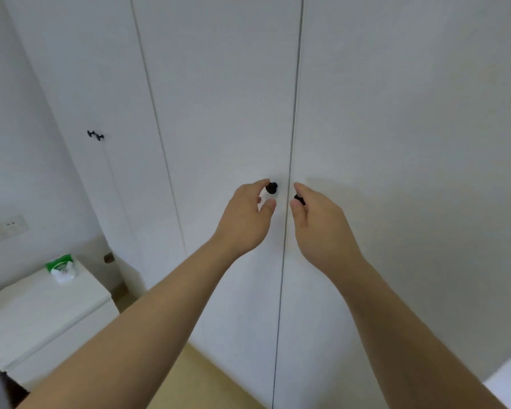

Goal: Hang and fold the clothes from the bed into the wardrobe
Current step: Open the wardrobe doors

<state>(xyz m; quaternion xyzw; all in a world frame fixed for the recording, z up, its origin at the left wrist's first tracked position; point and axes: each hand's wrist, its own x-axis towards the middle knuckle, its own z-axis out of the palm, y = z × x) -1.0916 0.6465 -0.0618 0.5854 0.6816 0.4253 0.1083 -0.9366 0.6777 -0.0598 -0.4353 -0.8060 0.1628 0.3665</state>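
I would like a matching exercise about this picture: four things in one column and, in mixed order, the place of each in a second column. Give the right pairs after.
Things:
1. left hand
2. right hand
3. green pack
4. pair of black knobs

Places:
a. on the white cabinet
b. at the right door's knob
c. at the far left of the wardrobe
d. at the left door's knob

Pairs: 1-d, 2-b, 3-a, 4-c.

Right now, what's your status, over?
Left hand at left black round knob, not gripping; right hand around right black round knob, grip unclear. White wardrobe doors closed. Nothing blocking them.
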